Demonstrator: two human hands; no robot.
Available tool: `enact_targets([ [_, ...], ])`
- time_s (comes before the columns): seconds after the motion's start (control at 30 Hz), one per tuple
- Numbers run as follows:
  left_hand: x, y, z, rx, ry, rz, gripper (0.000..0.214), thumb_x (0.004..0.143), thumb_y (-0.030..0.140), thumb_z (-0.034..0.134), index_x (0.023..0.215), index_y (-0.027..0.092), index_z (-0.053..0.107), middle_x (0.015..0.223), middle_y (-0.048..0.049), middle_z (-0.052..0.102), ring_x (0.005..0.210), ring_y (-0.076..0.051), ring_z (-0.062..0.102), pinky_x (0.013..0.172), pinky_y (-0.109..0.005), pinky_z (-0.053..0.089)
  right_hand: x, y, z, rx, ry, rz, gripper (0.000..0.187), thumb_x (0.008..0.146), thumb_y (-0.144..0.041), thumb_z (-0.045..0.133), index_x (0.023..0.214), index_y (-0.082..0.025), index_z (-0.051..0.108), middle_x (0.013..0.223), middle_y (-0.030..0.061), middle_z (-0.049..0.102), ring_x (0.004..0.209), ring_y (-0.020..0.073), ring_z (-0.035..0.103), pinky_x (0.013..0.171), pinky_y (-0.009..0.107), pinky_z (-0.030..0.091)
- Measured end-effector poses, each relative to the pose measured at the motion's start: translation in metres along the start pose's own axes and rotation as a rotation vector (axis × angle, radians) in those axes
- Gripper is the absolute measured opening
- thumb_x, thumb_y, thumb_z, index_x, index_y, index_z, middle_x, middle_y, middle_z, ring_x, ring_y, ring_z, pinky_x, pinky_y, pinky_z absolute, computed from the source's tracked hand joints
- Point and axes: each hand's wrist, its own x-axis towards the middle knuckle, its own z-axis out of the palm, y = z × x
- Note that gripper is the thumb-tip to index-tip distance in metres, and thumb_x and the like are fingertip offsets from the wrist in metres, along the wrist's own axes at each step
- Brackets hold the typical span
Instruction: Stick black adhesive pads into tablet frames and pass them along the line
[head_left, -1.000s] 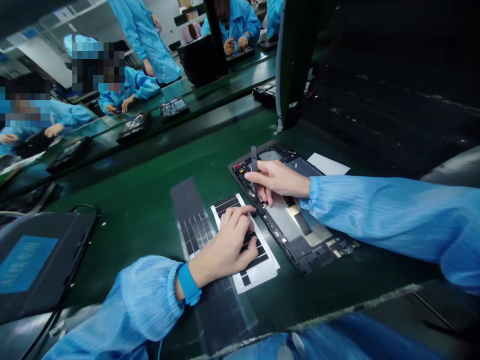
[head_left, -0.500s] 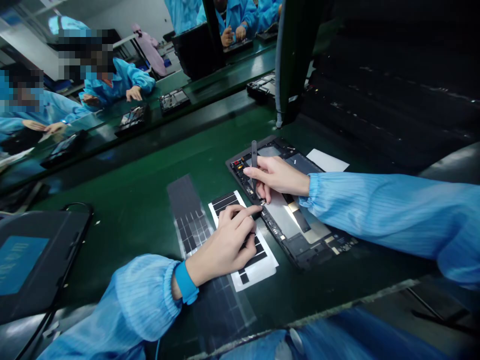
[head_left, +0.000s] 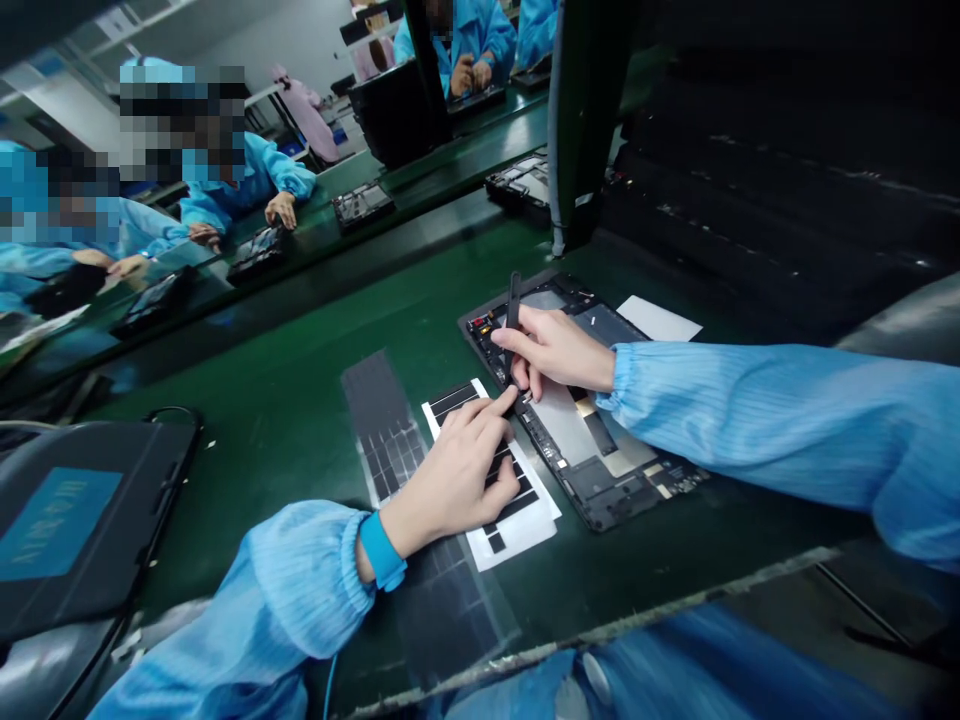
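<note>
On a dark green counter (head_left: 247,420), the left hand (head_left: 450,480) rests its slightly spread fingers (head_left: 491,470) on a white sheet of black strips (head_left: 517,535), index tip just beside an open black tablet frame (head_left: 600,490), where the right hand (head_left: 555,350) pinches slim black tweezers (head_left: 513,310) closed between its fingers (head_left: 525,345).

Since a second ago, the left hand with its blue wristband (head_left: 450,480) has slid toward 1 o'clock, its index fingertip (head_left: 513,397) now just beside the tip of the slim black tweezers (head_left: 512,320).
</note>
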Motion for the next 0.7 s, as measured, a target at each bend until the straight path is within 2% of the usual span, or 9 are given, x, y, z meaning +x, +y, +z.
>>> enact_targets([
  [0.13,0.003,0.003,-0.001,0.048,0.013,0.108,0.009,0.074,0.011,0.043,0.081,0.016,0.046,0.12,-0.0152,0.055,0.104,-0.026,0.047,0.093,-0.044,0.043,0.0,-0.001,0.0,0.032,-0.01,0.052,0.02,0.091,-0.033,0.045,0.082,-0.018,0.038,0.044,-0.0046,0.054,0.031,0.0107,0.053,0.029,0.016,0.035],
  [0.23,0.0,0.007,-0.002,0.029,0.008,0.149,0.012,0.073,0.008,0.043,0.081,0.017,0.046,0.116,-0.014,0.057,0.102,-0.025,0.049,0.091,-0.041,0.045,0.001,0.0,0.0,0.054,-0.025,0.06,0.018,0.092,-0.033,0.044,0.084,-0.017,0.037,0.044,-0.0044,0.054,0.031,0.011,0.053,0.029,0.016,0.036],
  [0.37,-0.005,0.007,0.001,-0.024,0.083,0.027,0.011,0.076,0.011,0.044,0.087,0.015,0.046,0.125,-0.0174,0.05,0.114,-0.027,0.043,0.097,-0.044,0.043,0.002,0.0,0.0,0.055,-0.022,0.056,0.015,0.093,-0.029,0.042,0.084,-0.017,0.037,0.044,-0.0043,0.054,0.032,0.0118,0.054,0.029,0.016,0.037],
  [0.47,-0.006,0.004,0.007,-0.061,0.081,-0.008,0.025,0.076,0.013,0.045,0.101,0.014,0.047,0.103,-0.0144,0.058,0.118,-0.029,0.039,0.099,-0.048,0.041,0.002,0.0,0.0,0.056,-0.015,0.066,0.017,0.092,-0.029,0.043,0.082,-0.017,0.038,0.043,-0.004,0.054,0.032,0.0119,0.054,0.03,0.016,0.036],
  [0.53,-0.006,0.004,0.01,-0.076,0.074,0.0,0.037,0.076,0.013,0.045,0.113,0.012,0.043,0.088,-0.0105,0.058,0.118,-0.029,0.039,0.099,-0.048,0.041,0.002,0.0,0.001,0.064,-0.005,0.074,0.018,0.092,-0.03,0.044,0.082,-0.017,0.038,0.042,-0.0039,0.054,0.032,0.012,0.054,0.029,0.016,0.036],
  [0.63,-0.007,0.006,0.013,-0.089,0.118,-0.029,0.048,0.079,0.013,0.042,0.126,0.01,0.034,0.084,-0.0085,0.055,0.118,-0.029,0.039,0.098,-0.049,0.041,0.003,-0.001,0.001,0.089,0.0,0.085,0.019,0.091,-0.031,0.046,0.081,-0.017,0.037,0.042,-0.0045,0.053,0.031,0.0121,0.054,0.029,0.016,0.037],
  [0.7,-0.007,0.008,0.013,-0.117,0.14,-0.044,0.049,0.08,0.013,0.041,0.128,0.009,0.031,0.083,-0.0077,0.055,0.118,-0.027,0.04,0.098,-0.047,0.041,0.003,-0.002,0.0,0.099,-0.003,0.094,0.019,0.091,-0.031,0.046,0.08,-0.018,0.037,0.041,-0.0048,0.053,0.031,0.012,0.053,0.028,0.017,0.037],
])
